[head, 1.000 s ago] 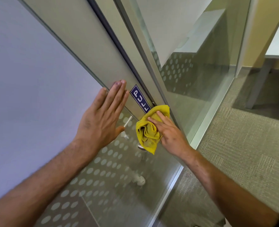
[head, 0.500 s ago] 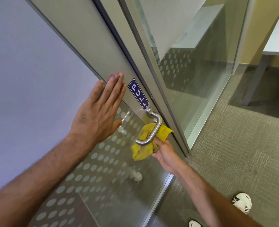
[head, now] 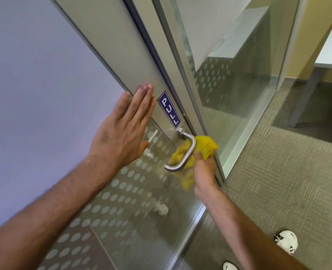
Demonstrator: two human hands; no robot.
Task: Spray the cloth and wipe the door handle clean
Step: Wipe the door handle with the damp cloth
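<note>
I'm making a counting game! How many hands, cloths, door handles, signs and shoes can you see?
Hands: 2, the left hand flat on the door and the right hand holding the cloth
Cloths: 1, the yellow cloth
Door handles: 1, the metal handle
Signs: 1, the blue PULL sign
Shoes: 2, white
Total: 7

Yellow cloth [head: 204, 147], silver handle [head: 188, 151], seemingly white-dotted glass door [head: 122, 201].

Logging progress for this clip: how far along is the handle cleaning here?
Done: no spray bottle is in view, so spraying looks finished, though dampness cannot be judged. In hand: the right hand holds the crumpled yellow cloth behind the brushed steel D-shaped door handle, while the flat left hand braces the door frame. Left: the handle's upper mount and front face, bare now.
</note>
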